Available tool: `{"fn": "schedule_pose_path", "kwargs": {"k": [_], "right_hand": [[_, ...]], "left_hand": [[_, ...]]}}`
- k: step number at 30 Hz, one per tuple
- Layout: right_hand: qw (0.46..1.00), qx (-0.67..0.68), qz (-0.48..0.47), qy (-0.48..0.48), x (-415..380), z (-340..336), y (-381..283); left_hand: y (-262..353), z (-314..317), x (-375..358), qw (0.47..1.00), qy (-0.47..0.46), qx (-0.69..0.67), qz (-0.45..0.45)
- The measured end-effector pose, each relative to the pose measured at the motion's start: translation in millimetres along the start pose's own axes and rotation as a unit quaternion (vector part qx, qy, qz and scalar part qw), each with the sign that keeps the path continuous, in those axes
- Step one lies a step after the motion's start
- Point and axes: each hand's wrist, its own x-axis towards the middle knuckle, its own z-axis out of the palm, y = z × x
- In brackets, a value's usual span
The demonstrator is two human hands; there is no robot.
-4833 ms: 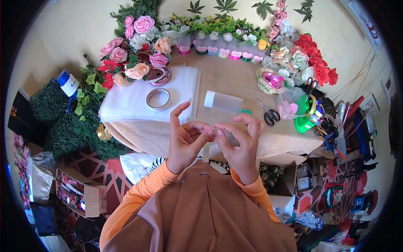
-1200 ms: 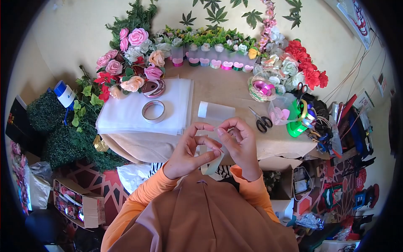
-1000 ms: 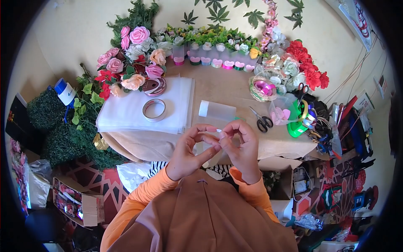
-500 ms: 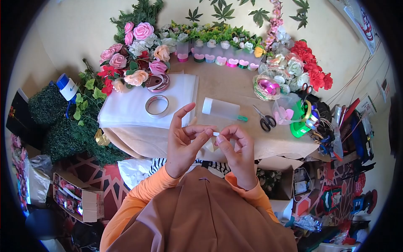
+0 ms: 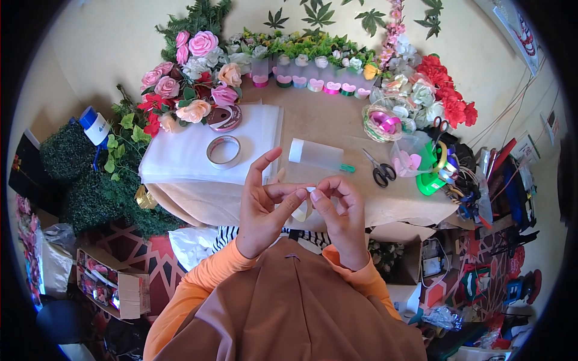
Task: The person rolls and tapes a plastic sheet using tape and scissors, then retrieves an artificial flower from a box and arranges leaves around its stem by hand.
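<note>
Raised now on the left hand (image 5: 263,207) is one finger that, about a second earlier, was bent in near the small white piece (image 5: 310,189); the right hand (image 5: 342,212) has changed little. That piece sits between the two hands, on the wearer's side of the frosted tube (image 5: 317,154). The left fingers are narrow, thumb and another fingertip pinched together at one end of the piece, while the right thumb and fingertip are closed on its other end. A pale strip (image 5: 300,212) hangs below the fingers, though where its upper end goes is hard to make out.

The tube lies on its side on the cloth-covered worktop (image 5: 385,201), with a small green item (image 5: 347,168) at its right end. Right of the tube are open scissors (image 5: 382,171) with black handles, and farther right a clear container (image 5: 411,157) with pink pieces inside. Left of it, a tape roll (image 5: 223,152) rests on white sheets (image 5: 180,157), and a ribbon spool (image 5: 225,118) stands behind that roll. Beyond the tube, a row of small flower pots (image 5: 315,77) lines the back, and a woven basket (image 5: 382,124) holding pink ribbon is behind it to the right.
</note>
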Motion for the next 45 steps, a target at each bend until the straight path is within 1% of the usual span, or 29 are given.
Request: {"fn": "schedule_pose_path", "kwargs": {"k": [9,11,15,21,30,35,41,45], "right_hand": [[1.000,-0.002,0.005,-0.002,0,-1,1],[1.000,-0.004,0.002,0.001,0,-1,0],[1.000,-0.007,-0.005,0.001,1,-1,1],[1.000,-0.003,0.012,0.005,0,-2,5],[1.000,-0.016,-0.003,0.016,2,-2,9],[0.999,-0.029,-0.009,0.020,3,-2,10],[1.000,-0.015,-0.011,0.023,4,-4,18],[1.000,-0.025,-0.008,0.015,5,-7,21]], "left_hand": [[-2,-1,0,1.000,0.000,0.014,0.012],[-3,-2,0,0.998,-0.013,0.049,0.041],[-3,-2,0,0.997,-0.014,0.054,0.045],[-5,-2,0,0.997,-0.012,0.061,0.046],[-7,-1,-1,0.995,-0.005,0.083,0.053],[-8,-2,0,0.990,-0.005,0.114,0.078],[-9,2,0,0.986,-0.004,0.120,0.111],[-6,1,1,0.986,-0.006,0.124,0.115]]}}
